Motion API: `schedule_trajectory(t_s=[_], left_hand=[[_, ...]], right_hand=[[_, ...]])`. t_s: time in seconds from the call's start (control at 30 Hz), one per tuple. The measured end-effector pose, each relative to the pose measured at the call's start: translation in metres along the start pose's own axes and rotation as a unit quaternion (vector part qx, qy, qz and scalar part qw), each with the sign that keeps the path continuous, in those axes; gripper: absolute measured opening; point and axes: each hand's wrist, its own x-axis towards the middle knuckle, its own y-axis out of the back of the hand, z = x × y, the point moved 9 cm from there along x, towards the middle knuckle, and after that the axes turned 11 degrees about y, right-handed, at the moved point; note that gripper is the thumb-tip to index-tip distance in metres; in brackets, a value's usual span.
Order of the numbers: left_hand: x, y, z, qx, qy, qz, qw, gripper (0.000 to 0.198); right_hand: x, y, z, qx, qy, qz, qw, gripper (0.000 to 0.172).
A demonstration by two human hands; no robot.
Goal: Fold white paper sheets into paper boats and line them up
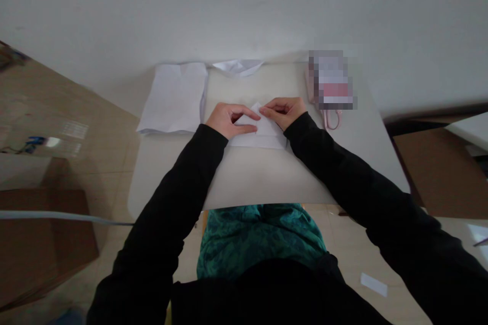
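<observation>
Left arm [175,188] and right arm [351,177] are stretched forward and angled inward, both clad in black down to the wrists [218,128]! Now the left hand [224,120] is curved, its thumb and index finger parted in a C. And on the right hand [287,110], thumb and index finger are drawn into a pinch! Fingertips near fingertips, both hands are held just beside each other.

Dim light, wide-angle edge distortion
</observation>
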Motion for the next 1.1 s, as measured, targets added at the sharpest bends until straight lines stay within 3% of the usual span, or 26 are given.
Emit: schedule_trajectory(t_s=[0.13, 0.4, 0.6, 0.77, 1.0, 1.1], left_hand=[[0.0, -0.001, 0.003, -0.001, 0.009, 0.004, 1.0, 0.027], [-0.001, 0.031, -0.004, -0.027, 0.03, 0.139, 0.989, 0.031], [-0.003, 0.025, 0.013, 0.039, -0.038, 0.036, 0.998, 0.05], [-0.007, 0.021, 0.024, 0.148, -0.067, 0.022, 0.986, 0.068], [-0.008, 0.023, 0.021, 0.105, -0.056, 0.025, 0.993, 0.054], [-0.008, 0.026, 0.019, 0.089, -0.037, 0.032, 0.995, 0.048]], right_hand=[[0.0, 0.001, -0.003, 0.006, 0.013, 0.002, 1.0, 0.027], [-0.002, -0.005, 0.001, 0.051, 0.007, -0.017, 0.999, 0.033], [0.001, 0.0, 0.005, 0.074, 0.005, -0.012, 0.997, 0.035], [0.005, 0.005, 0.005, 0.071, 0.032, -0.017, 0.997, 0.037], [0.008, -0.006, 0.003, 0.069, 0.085, -0.093, 0.99, 0.061], [0.008, -0.008, 0.001, 0.051, 0.097, -0.101, 0.989, 0.063]])
